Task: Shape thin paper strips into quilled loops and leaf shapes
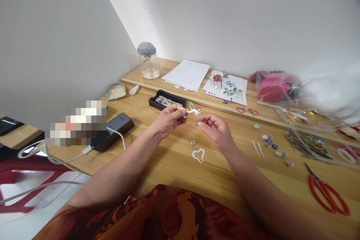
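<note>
My left hand is closed in a pinch on a small pale green-white piece with pointed, petal-like ends. The piece is held above the table, between my two hands. Close by on the right, my right hand has thumb and forefinger pressed together; what they grip, perhaps a fine thread, is too thin to make out. Below the hands a white heart-shaped outline lies on the wood, with a small green spool just above it. A black tray of beads stands behind my left hand.
Red-handled scissors lie at right, near small thread spools and two white sticks. Papers, a lidded jar and plastic bags line the raised back shelf. A dark power bank with white cables sits left.
</note>
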Action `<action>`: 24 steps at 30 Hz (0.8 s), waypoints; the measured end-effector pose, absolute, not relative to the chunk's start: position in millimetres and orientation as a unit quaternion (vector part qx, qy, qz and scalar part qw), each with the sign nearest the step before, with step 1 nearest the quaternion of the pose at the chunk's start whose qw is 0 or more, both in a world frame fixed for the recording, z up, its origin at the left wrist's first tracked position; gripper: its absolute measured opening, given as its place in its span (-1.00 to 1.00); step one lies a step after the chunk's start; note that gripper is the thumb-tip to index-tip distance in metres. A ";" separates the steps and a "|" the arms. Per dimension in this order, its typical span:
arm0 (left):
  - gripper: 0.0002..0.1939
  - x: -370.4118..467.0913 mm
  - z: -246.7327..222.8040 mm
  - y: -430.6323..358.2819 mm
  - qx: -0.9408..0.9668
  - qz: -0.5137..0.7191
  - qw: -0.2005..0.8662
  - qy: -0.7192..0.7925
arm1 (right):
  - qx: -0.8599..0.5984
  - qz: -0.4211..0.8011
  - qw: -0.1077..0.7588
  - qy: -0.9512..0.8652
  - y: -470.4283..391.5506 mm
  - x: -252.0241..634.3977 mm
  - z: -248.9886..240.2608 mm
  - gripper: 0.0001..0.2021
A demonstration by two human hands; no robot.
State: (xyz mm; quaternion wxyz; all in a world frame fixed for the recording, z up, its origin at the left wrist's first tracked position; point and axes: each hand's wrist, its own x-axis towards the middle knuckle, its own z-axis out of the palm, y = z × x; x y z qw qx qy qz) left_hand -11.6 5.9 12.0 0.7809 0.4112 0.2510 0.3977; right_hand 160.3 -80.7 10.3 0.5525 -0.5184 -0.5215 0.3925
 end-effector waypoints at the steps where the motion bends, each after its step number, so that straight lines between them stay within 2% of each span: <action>1: -0.75 -11.6 11.8 6.0 0.410 0.398 0.781 0.252 | -0.517 0.390 0.565 -0.512 -80.2 159.9 9.3 -0.79; 7: -0.74 -10.4 10.9 5.9 0.421 0.401 0.774 0.251 | -0.523 0.363 0.607 -0.476 -78.7 157.3 6.9 -0.76; 15: -0.74 -8.7 11.2 3.5 0.481 0.425 0.729 0.239 | -0.537 0.311 0.571 -0.537 -76.8 149.0 -5.1 -0.85; 24: -0.75 -10.8 9.0 7.2 0.516 0.424 0.703 0.245 | -0.491 0.422 0.632 -0.426 -75.2 162.3 3.8 -0.88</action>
